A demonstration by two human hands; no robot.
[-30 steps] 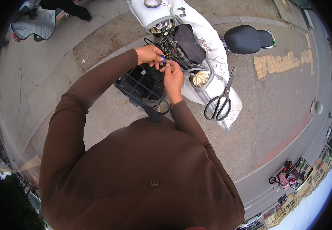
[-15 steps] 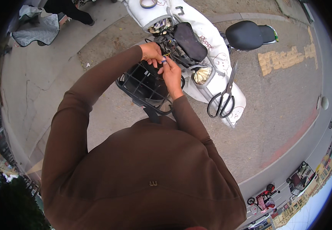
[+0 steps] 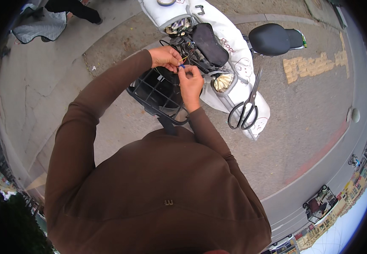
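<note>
My left hand (image 3: 168,58) is pinched on thin coloured wires (image 3: 184,58) at the scooter's exposed handlebar assembly (image 3: 187,50). Just right of it, my right hand (image 3: 189,84) is closed around a small blue piece (image 3: 182,66) on those wires. Both hands are above the black wire basket (image 3: 148,99). A dark padded pouch (image 3: 209,44) lies beside the wiring. A white padded handlebar cover (image 3: 225,25) spreads around it, with large black-handled scissors (image 3: 249,106) lying on its right part and a roll of tape (image 3: 165,1) at its top edge.
A black seat (image 3: 270,39) sticks out right of the cover. A person's dark-clothed leg (image 3: 81,12) is at top left beside a grey quilted cover (image 3: 39,28) on another vehicle. Pavement (image 3: 43,97) surrounds the scooter, and vehicles (image 3: 319,205) are along the road at lower right.
My right hand's fingers have curled more tightly at the blue piece and wires. My left hand moves slightly but keeps its pinch. A red vehicle on the road has left view.
</note>
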